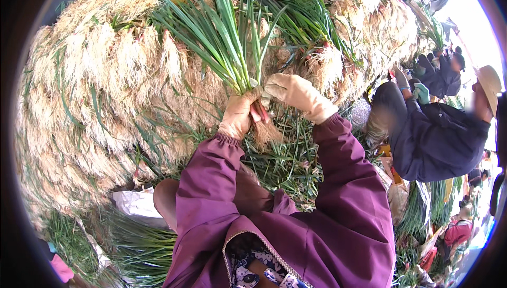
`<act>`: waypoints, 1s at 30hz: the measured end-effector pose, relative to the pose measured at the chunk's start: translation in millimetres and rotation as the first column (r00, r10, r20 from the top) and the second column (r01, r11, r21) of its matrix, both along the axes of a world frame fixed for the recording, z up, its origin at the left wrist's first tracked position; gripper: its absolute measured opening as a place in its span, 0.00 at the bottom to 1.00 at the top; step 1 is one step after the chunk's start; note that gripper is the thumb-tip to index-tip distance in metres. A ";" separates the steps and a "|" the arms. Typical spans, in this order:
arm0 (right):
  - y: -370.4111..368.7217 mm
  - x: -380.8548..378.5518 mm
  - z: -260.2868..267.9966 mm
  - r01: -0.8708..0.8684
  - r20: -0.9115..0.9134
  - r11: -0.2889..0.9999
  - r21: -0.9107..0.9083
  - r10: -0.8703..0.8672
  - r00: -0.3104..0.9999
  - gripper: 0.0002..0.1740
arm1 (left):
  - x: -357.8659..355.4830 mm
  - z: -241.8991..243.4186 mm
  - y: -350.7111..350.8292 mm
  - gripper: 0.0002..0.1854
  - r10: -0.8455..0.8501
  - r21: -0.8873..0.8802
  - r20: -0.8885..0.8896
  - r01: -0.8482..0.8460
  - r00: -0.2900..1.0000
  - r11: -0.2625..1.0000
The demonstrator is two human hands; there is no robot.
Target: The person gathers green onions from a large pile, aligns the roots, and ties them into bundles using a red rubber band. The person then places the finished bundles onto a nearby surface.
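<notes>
My left hand (239, 113), in a pale glove, is closed around a small bunch of green onions (237, 66) in the middle of the view. The green leaves fan up and to the left; the reddish stem bases and brown roots hang below the hand. My right hand (295, 93), gloved too, is at the right side of the same bunch, its fingertips bent together near the stems. Whether those fingertips grip a leaf or a stem cannot be told. Behind both hands rises a large heap of green onions (119, 66) with pale roots facing outward.
Loose green leaves (293, 165) litter the ground below my hands. More onions (142, 248) lie at the lower left, beside a white sack (136, 204). A co-worker in dark clothes and a straw hat (439, 141) sits close on the right, with other people beyond.
</notes>
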State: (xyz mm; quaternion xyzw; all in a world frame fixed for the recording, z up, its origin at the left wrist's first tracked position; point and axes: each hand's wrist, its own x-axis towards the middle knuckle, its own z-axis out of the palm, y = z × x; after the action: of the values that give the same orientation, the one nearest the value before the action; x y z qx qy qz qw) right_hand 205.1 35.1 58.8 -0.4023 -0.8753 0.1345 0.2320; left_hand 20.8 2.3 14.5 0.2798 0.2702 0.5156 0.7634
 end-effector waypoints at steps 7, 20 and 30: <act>-36.8 32.7 27.8 -0.571 -0.920 0.761 -0.307 -0.392 -0.028 0.13 | -5.6 3.6 7.1 0.14 0.086 0.120 0.048 -0.091 0.995 0.989; 45.6 67.8 59.7 0.705 0.247 0.558 0.438 -0.829 0.502 0.15 | 0.4 6.7 6.2 0.15 0.043 0.090 0.290 -0.072 0.956 0.993; -78.5 -12.1 -24.4 0.489 -0.187 0.872 -0.027 -0.485 0.854 0.09 | 22.3 -3.3 0.7 0.08 -0.043 -0.020 -0.054 0.042 0.998 0.999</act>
State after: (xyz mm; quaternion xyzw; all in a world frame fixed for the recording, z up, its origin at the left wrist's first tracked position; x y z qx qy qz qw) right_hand 192.9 -43.4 34.4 -0.5935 -0.7207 0.0995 0.3441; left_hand 43.0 3.0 11.2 0.2922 0.2896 0.4890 0.7692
